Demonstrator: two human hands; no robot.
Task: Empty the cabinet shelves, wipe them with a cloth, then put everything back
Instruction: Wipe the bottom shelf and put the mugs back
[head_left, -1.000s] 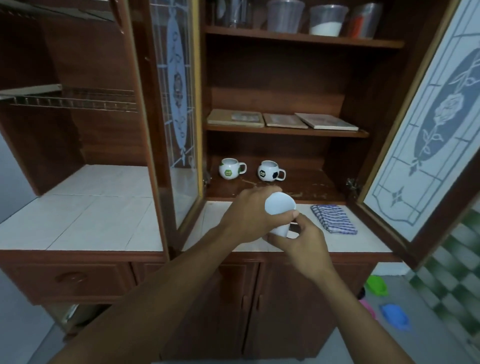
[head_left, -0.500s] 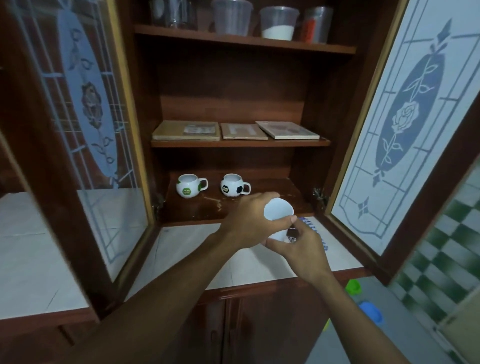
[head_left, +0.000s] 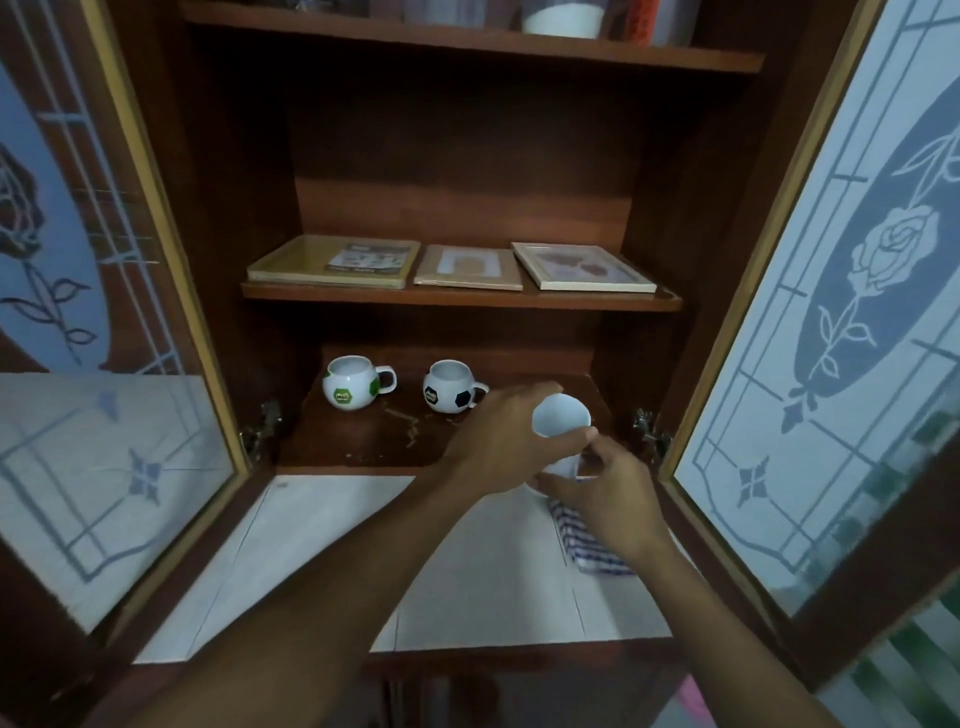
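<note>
- While striped cloth (head_left: 587, 551) lies on table (head_left: 467, 571) beneath right hand (head_left: 608, 493), keep white cup (head_left: 561, 421) above it.
- Left hand (head_left: 498, 441) grips white cup's side, right hand curls round its base, at bottom shelf (head_left: 363, 441) front edge.
- Steer clear of black-patched mug (head_left: 449, 393) behind.

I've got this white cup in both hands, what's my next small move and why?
Probably set the white cup down on the bottom shelf, right of the football mug: that spot looks bare, and your left hand and right hand hold it just over it.
</note>
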